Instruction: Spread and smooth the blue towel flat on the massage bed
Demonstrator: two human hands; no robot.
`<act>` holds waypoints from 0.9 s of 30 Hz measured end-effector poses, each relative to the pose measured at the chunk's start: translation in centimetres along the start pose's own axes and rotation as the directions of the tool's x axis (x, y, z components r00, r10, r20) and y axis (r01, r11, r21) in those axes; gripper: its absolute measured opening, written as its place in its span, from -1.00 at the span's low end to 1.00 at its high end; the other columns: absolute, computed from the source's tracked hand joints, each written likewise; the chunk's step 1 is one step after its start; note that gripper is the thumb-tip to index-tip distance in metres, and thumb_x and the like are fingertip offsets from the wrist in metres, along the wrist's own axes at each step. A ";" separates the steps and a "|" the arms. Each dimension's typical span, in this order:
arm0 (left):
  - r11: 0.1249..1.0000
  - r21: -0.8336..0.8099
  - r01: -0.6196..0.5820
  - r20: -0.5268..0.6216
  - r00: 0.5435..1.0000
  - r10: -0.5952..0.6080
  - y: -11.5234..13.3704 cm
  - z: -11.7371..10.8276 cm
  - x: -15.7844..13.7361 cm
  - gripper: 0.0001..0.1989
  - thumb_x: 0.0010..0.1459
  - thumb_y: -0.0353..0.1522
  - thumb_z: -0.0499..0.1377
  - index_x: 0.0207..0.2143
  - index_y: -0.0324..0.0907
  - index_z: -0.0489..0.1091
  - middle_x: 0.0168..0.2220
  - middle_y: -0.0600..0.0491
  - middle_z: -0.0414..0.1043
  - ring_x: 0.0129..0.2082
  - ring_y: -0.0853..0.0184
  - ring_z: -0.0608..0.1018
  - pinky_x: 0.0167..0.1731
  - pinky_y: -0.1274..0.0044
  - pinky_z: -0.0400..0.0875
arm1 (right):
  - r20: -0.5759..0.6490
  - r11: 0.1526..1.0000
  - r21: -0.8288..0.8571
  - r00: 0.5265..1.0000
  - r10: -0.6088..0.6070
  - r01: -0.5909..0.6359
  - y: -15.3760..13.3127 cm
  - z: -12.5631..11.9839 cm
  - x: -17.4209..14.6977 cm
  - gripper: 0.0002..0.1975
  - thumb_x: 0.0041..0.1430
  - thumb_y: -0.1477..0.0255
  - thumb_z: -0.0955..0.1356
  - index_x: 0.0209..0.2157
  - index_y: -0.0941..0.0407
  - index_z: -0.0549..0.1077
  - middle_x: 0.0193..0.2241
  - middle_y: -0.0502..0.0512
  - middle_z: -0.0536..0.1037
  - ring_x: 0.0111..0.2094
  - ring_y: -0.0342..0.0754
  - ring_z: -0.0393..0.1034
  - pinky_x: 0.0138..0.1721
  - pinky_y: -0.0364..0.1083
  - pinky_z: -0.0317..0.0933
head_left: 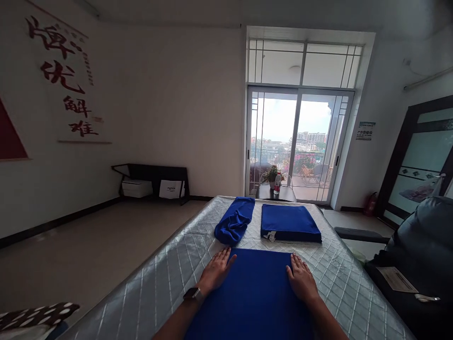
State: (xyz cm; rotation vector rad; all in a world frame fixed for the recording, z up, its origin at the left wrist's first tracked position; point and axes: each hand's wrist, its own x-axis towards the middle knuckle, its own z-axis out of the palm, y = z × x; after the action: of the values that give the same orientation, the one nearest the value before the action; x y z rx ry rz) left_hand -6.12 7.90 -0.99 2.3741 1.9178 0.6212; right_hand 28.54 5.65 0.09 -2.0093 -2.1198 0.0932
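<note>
A blue cloth (256, 293) lies spread flat on the quilted silver table cover (155, 288), its near end running out of view. My left hand (216, 270), with a watch at the wrist, rests flat on the cloth's far left corner, fingers stretched out. On the far right corner lies my right hand (300, 277), also flat with the thumb apart. Beyond them sits a neat stack of folded blue cloths (290, 221), white tags showing at its near left corner. To its left is a crumpled blue cloth (235, 221).
Past the table's far end, a small table (264, 192) bears a potted plant (272, 174) and a bottle (278, 183). A dark armchair (421, 245) stands close on the right. At the left wall is a low black bench (155, 170); polka-dot fabric (38, 315) lies at lower left.
</note>
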 end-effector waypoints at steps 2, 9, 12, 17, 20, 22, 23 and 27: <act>1.000 -0.020 0.018 -0.005 1.000 -0.018 -0.3 0.1 -0.1 -0.31 0.35 0.02 -0.24 0.30 -0.21 0.19 0.32 -0.15 0.16 0.33 0.04 0.20 0.31 0.24 0.05 | 0.004 1.000 -0.007 1.000 0.003 -0.003 0.0 0.0 0.0 -0.33 0.33 0.21 0.01 0.37 0.24 0.01 0.38 0.10 -0.01 0.38 -0.07 -0.18 0.36 -0.04 -0.34; 0.997 -0.052 0.048 0.012 0.999 -0.048 -0.2 0.1 0.0 -0.29 0.33 0.05 -0.23 0.33 -0.19 0.13 0.35 -0.13 0.10 0.35 0.08 0.15 0.32 0.23 0.00 | 0.025 1.000 -0.001 1.000 0.009 -0.009 0.1 0.2 0.3 -0.33 0.33 0.21 0.02 0.37 0.22 -0.02 0.38 0.08 -0.03 0.39 -0.08 -0.19 0.35 -0.04 -0.34; 0.998 -0.026 0.058 0.021 0.998 -0.057 -0.1 0.0 0.0 -0.28 0.34 0.04 -0.22 0.32 -0.25 0.13 0.35 -0.17 0.07 0.35 0.07 0.15 0.32 0.25 0.00 | 0.033 1.000 0.001 0.999 0.004 -0.004 0.1 0.2 0.4 -0.33 0.33 0.21 0.02 0.37 0.23 -0.01 0.38 0.08 -0.03 0.39 -0.07 -0.20 0.36 -0.04 -0.34; 0.999 0.012 0.048 0.027 0.998 -0.048 0.0 0.0 0.1 -0.24 0.36 0.03 -0.26 0.32 -0.37 0.10 0.35 -0.22 0.07 0.35 0.06 0.15 0.32 0.21 0.01 | 0.034 1.000 -0.014 0.999 0.003 -0.002 0.1 0.1 0.5 -0.33 0.34 0.19 0.01 0.37 0.22 -0.02 0.39 0.08 -0.06 0.39 -0.08 -0.21 0.36 -0.03 -0.36; 0.998 0.028 0.053 0.024 0.998 -0.054 -0.2 0.2 0.2 -0.22 0.35 0.05 -0.28 0.32 -0.37 0.10 0.34 -0.23 0.10 0.34 0.04 0.16 0.30 0.18 0.05 | 0.040 1.000 -0.009 0.999 0.003 -0.002 0.2 0.2 0.5 -0.32 0.34 0.18 0.01 0.38 0.22 -0.03 0.39 0.08 -0.06 0.39 -0.07 -0.21 0.36 -0.03 -0.37; 0.998 0.035 0.050 0.020 0.999 -0.051 -0.3 0.4 0.2 -0.23 0.35 0.05 -0.28 0.32 -0.34 0.11 0.34 -0.21 0.11 0.35 0.06 0.15 0.31 0.20 0.05 | 0.038 1.000 -0.009 0.999 0.002 -0.002 0.2 0.3 0.5 -0.32 0.34 0.18 0.00 0.37 0.23 -0.03 0.39 0.10 -0.05 0.39 -0.07 -0.21 0.36 -0.03 -0.36; 0.998 0.040 0.048 0.015 0.999 -0.049 -0.3 0.4 0.2 -0.24 0.35 0.04 -0.28 0.32 -0.32 0.11 0.34 -0.19 0.11 0.35 0.07 0.14 0.31 0.21 0.05 | 0.036 1.000 -0.011 0.999 0.001 -0.001 0.2 0.3 0.6 -0.32 0.34 0.18 0.00 0.37 0.24 -0.03 0.39 0.10 -0.04 0.39 -0.07 -0.20 0.36 -0.02 -0.36; 0.997 0.057 0.056 0.008 0.998 -0.057 -0.4 0.6 0.2 -0.23 0.34 0.05 -0.29 0.33 -0.29 0.10 0.35 -0.15 0.09 0.36 0.08 0.13 0.31 0.21 0.07 | 0.027 1.000 -0.013 1.000 -0.003 0.003 0.3 0.5 0.7 -0.32 0.34 0.19 0.01 0.37 0.24 -0.02 0.38 0.12 -0.02 0.39 -0.05 -0.18 0.36 -0.01 -0.33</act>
State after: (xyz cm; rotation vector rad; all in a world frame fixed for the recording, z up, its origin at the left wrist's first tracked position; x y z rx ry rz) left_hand -6.26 8.31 -1.56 2.3412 2.0174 0.5579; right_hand 28.68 6.36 -0.33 -2.0235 -2.1447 0.1076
